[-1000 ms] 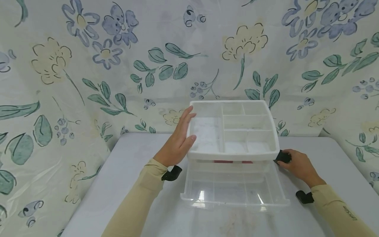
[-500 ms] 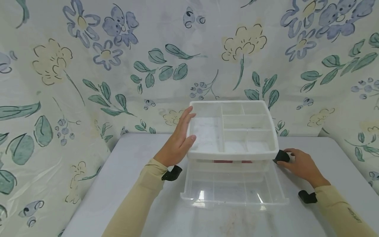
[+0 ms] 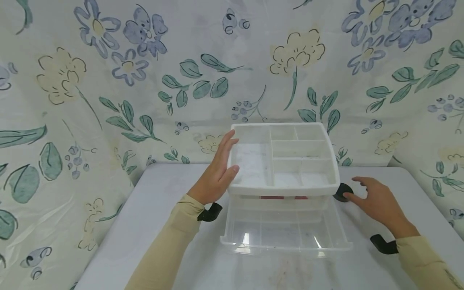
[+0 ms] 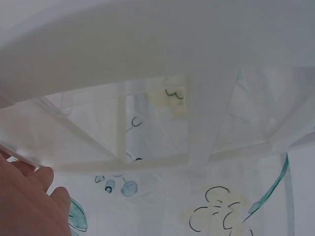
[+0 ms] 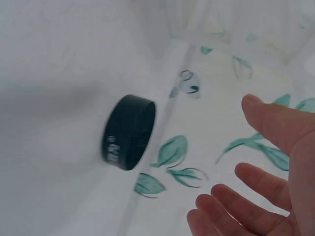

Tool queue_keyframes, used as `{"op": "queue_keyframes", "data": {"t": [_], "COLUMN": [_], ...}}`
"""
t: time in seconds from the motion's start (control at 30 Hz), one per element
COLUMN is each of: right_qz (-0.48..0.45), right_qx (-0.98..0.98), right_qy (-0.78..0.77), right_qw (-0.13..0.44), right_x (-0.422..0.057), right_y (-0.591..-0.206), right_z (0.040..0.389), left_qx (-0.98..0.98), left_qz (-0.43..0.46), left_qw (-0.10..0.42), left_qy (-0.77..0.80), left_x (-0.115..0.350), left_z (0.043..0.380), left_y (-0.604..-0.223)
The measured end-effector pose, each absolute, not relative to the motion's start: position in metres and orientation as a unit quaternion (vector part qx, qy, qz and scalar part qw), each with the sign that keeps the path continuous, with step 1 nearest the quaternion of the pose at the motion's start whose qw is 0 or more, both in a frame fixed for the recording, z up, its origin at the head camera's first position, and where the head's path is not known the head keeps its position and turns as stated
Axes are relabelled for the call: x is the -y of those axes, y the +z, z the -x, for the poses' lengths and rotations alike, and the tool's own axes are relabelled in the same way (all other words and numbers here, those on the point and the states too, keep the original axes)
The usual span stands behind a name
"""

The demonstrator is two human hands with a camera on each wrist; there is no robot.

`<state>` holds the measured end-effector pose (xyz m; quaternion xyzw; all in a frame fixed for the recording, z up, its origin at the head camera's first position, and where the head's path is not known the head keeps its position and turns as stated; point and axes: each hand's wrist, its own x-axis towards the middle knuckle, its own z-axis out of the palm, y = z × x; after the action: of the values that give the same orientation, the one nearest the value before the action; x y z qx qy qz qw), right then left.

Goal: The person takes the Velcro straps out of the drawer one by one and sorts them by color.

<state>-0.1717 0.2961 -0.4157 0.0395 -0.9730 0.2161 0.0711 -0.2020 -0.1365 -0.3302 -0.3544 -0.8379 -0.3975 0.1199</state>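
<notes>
A white plastic organizer stands on the table, with a compartmented tray on top and a clear drawer pulled out at the front. My left hand rests against its left side, fingers straight along the tray's edge. In the left wrist view the hand shows at lower left, beside the organizer's white frame. By the organizer's right side lies a short black cylinder with white lettering, the black cylinder standing apart from my right hand in the right wrist view. That hand has its fingers spread, holding nothing.
The white table runs out on both sides of the organizer. A flower-printed sheet hangs behind and at both sides. Black wrist straps sit at the sleeve cuffs.
My right hand has let go of the black cylinder and drawn back to the right, its fingers opening. The cylinder stays beside the organizer. My left hand keeps its place.
</notes>
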Motion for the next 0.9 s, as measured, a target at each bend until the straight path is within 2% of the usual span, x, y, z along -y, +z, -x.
{"op": "queue_keyframes", "data": {"t": [0.23,0.43,0.9], "right_qz": [-0.044,-0.069,-0.154], "right_qx": [0.97,0.959,0.922], "right_qy": [0.214,0.211,0.199], "right_qw": [0.103,0.177,0.294], "right_x": [-0.287,-0.276,-0.244], "right_y": [-0.394,-0.376,-0.334], "right_z": [0.157,0.142,0.106], "left_qx": [0.838,0.836,0.838], "left_qz": [0.354,0.356,0.352], "left_qw": [0.12,0.123,0.122], "left_qy": [-0.398,-0.399,-0.398], "left_x": [0.136,0.136,0.136], "left_z": [0.203,0.203,0.203], "left_y": [-0.332,-0.332,-0.331]}}
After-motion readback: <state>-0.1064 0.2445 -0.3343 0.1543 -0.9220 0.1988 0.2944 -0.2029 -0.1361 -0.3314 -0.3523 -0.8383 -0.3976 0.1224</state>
